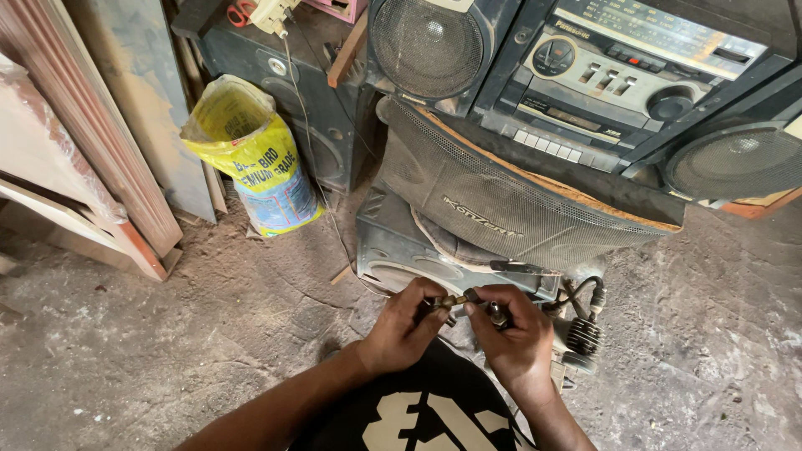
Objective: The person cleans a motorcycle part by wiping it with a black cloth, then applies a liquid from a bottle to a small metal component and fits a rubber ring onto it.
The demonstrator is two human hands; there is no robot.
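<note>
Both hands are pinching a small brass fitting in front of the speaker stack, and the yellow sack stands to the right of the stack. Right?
Not quite. In the head view the yellow sack stands left of the speaker stack, not right. The rest holds: left hand and right hand both pinch the small brass fitting in front of it.

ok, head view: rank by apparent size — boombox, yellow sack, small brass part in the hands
1. boombox, largest, though cut off by the frame.
2. yellow sack.
3. small brass part, pinched between left hand and right hand, smallest though nearest the camera.
</note>
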